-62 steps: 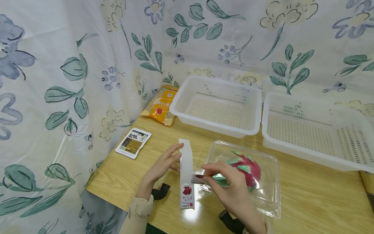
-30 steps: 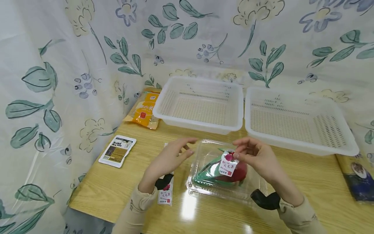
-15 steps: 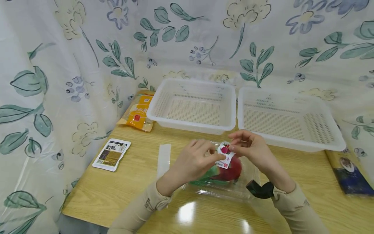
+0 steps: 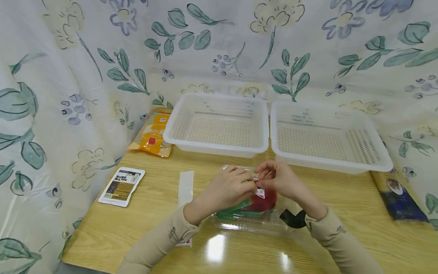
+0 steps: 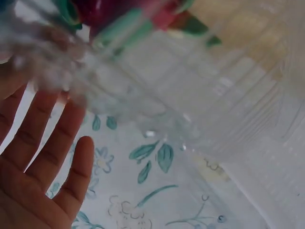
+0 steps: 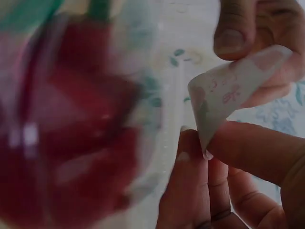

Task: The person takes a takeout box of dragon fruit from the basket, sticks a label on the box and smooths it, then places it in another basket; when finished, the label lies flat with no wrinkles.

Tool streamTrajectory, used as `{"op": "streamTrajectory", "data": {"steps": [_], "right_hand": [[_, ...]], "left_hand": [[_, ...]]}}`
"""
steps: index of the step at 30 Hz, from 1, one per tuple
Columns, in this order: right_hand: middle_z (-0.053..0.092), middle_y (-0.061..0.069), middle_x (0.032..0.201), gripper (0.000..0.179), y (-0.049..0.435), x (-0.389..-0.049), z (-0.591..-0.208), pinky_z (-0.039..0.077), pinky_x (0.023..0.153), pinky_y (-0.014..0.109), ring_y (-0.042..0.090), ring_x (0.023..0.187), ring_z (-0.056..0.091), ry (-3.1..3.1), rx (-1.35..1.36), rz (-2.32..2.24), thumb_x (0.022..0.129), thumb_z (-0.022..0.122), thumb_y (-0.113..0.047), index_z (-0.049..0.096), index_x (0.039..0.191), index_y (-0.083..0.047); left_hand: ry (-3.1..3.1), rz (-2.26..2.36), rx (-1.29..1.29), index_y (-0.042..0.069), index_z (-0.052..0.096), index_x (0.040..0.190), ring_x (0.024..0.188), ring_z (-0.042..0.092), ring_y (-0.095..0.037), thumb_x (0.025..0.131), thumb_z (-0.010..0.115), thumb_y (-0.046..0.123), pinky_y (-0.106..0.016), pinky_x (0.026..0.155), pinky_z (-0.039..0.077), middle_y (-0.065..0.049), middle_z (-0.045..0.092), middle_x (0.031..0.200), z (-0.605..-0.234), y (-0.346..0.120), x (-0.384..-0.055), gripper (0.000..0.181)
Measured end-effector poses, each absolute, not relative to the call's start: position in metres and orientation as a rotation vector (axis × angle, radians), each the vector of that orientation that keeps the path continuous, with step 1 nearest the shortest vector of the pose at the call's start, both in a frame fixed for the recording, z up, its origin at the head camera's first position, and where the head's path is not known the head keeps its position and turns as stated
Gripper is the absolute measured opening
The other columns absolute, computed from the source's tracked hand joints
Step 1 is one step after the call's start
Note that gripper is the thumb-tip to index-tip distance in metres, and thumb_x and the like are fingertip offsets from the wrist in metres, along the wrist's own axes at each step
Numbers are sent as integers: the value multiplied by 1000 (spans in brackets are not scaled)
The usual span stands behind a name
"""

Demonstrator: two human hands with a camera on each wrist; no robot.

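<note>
My left hand [image 4: 224,190] and right hand [image 4: 282,182] meet above a clear plastic clamshell box [image 4: 253,227]. Inside the box lies a red and green dragon fruit [image 4: 267,201]. Between the hands is a white sticker [image 6: 224,90] with pink print. In the right wrist view, its lower corner is pinched by my right thumb and fingers, while the left hand's thumb and fingers hold its upper end; the sticker bends between them. The left wrist view shows several left fingers [image 5: 52,143] stretched beside the box wall, their tips blurred.
Left of the box lies a white sticker strip [image 4: 186,186], partly under the left forearm. Further left are a white sachet [image 4: 121,186] and an orange bag [image 4: 154,135]. Two white baskets [image 4: 219,147] [image 4: 328,164] stand behind. A blue and gold packet [image 4: 400,198] lies at right.
The right hand has carried the sticker from beside the strip to above the box. The left hand has left the strip and reached across to the sticker. The view has shifted right.
</note>
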State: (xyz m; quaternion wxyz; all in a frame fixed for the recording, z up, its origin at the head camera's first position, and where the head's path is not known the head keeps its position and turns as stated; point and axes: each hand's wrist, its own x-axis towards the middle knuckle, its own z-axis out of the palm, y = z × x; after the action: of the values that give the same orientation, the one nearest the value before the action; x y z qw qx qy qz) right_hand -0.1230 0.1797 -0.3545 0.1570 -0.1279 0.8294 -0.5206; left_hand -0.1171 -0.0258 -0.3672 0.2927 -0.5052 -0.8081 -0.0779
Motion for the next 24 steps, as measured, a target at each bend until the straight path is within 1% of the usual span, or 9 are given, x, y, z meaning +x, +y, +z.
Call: {"op": "streamTrajectory", "data": {"steps": [2, 5, 10, 14, 19, 24], "right_hand": [[64, 13, 84, 28, 177, -122, -356, 52, 57, 22, 14, 68, 60, 2440, -406, -1404, 77, 70, 7, 62, 103, 6], [66, 11, 84, 26, 173, -120, -355, 52, 57, 23, 14, 68, 61, 2525, -440, -1307, 76, 69, 8, 64, 101, 2], [68, 5, 81, 25, 167, -116, -351, 50, 57, 23, 11, 67, 61, 2668, -493, -1142, 76, 69, 6, 66, 100, -1], [70, 1, 81, 25, 163, -117, -348, 48, 58, 23, 9, 69, 63, 2748, -542, -1009, 77, 71, 3, 67, 100, -5], [71, -3, 82, 26, 160, -117, -348, 46, 58, 24, 8, 70, 64, 2799, -532, -894, 78, 72, 0, 66, 101, -10], [70, -4, 83, 35, 158, -111, -347, 44, 54, 23, 7, 67, 63, 2873, -495, -820, 78, 75, -3, 65, 110, -12]], "left_hand": [[-2175, -190, -1361, 25, 71, 85, 85, 67, -6, 82, 75, 34, -22, 78, 51, 14, 73, 85, -369, -26, -116, 11], [-2166, -156, -1381, 24, 69, 84, 78, 67, -4, 78, 77, 38, -20, 72, 50, 14, 73, 82, -372, -24, -116, 17], [-2065, -109, -1364, 25, 64, 73, 65, 63, -2, 71, 80, 40, -18, 67, 47, 15, 69, 72, -378, -20, -116, 22], [-2033, -68, -1328, 25, 60, 67, 61, 59, -4, 70, 80, 38, -19, 65, 45, 15, 66, 67, -380, -19, -115, 24], [-2027, -11, -1320, 25, 58, 65, 61, 56, -5, 74, 77, 34, -19, 59, 39, 14, 65, 65, -378, -20, -112, 23], [-2019, -7, -1314, 26, 59, 65, 63, 56, -5, 79, 73, 34, -21, 60, 37, 15, 66, 66, -378, -18, -111, 22]]}}
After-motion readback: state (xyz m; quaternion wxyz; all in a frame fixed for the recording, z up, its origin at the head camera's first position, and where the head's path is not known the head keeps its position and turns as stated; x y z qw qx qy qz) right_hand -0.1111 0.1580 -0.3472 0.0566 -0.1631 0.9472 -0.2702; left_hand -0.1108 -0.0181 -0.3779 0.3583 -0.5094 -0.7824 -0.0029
